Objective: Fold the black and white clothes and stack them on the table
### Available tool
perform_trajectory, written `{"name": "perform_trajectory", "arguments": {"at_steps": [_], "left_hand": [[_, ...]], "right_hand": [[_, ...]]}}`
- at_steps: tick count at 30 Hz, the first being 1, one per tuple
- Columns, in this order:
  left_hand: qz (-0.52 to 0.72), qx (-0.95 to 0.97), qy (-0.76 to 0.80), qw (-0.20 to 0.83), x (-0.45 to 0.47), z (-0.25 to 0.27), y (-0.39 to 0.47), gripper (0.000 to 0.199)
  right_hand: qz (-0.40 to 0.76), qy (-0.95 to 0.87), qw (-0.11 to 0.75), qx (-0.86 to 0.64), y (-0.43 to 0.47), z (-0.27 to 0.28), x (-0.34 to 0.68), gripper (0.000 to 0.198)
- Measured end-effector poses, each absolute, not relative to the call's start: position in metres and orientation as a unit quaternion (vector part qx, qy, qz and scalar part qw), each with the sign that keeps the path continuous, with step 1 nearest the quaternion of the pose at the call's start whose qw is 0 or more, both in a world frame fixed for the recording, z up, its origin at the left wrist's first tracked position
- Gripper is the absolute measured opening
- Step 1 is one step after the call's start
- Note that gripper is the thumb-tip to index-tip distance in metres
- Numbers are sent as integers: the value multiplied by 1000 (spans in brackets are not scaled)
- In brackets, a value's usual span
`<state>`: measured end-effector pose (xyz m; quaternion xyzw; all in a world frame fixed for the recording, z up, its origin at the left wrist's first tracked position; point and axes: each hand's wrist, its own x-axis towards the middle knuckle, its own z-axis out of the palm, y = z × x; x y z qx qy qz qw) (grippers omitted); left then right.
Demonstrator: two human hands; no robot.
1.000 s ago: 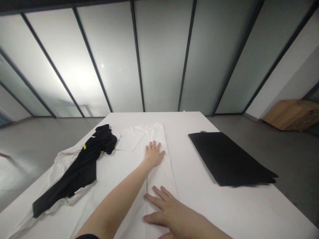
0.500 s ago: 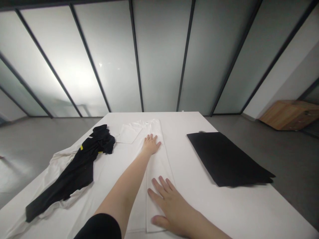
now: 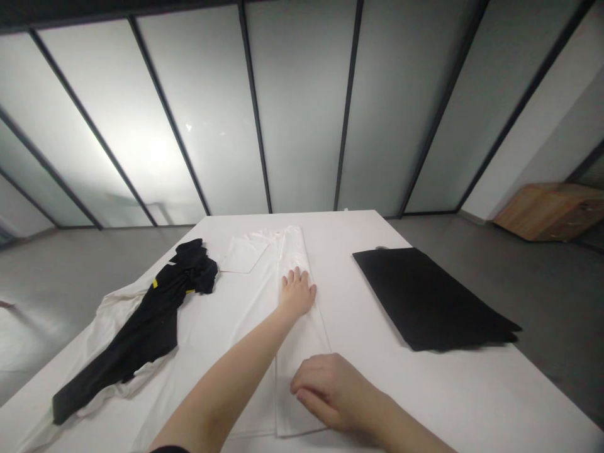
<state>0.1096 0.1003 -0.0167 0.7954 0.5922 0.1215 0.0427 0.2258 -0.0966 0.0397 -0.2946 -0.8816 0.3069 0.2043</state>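
Note:
A white T-shirt (image 3: 250, 371) lies on the table with its right side folded over into a long flat strip. My left hand (image 3: 298, 294) rests flat on this strip, fingers stretched out, at about mid-length. Closer to me, my right hand (image 3: 333, 390) is over the strip's near end by the hem, its fingers curled in toward the thumb. No cloth shows bunched in it, and the fabric below looks flat. The shirt's sleeve (image 3: 243, 253) is spread out at the far left, near the collar.
A crumpled black garment with yellow marks (image 3: 151, 314) lies left, on top of whitish cloth (image 3: 116, 308). Black flat sheets (image 3: 434, 302) are stacked on the right side of the white table (image 3: 340, 233). Beyond stand frosted glass panels (image 3: 302, 113) and a wooden cabinet (image 3: 552, 211).
My left hand has slid slightly toward me and to the right along the folded strip. My right hand has gone from spread flat to curled fingers.

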Motion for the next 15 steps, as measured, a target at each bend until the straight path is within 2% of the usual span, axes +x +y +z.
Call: {"name": "perform_trajectory", "arguments": {"at_steps": [7, 9, 12, 15], "left_hand": [[106, 797, 591, 68, 107, -19, 107, 71], [103, 796, 593, 68, 106, -15, 115, 70], [94, 793, 598, 63, 104, -11, 127, 70], [91, 791, 602, 60, 104, -8, 138, 70]], "right_hand": [[277, -850, 227, -386, -81, 20, 227, 18], [267, -840, 212, -422, -80, 17, 227, 27], [246, -834, 153, -470, -81, 11, 228, 51], [243, -850, 95, -458, -86, 7, 229, 66]]}}
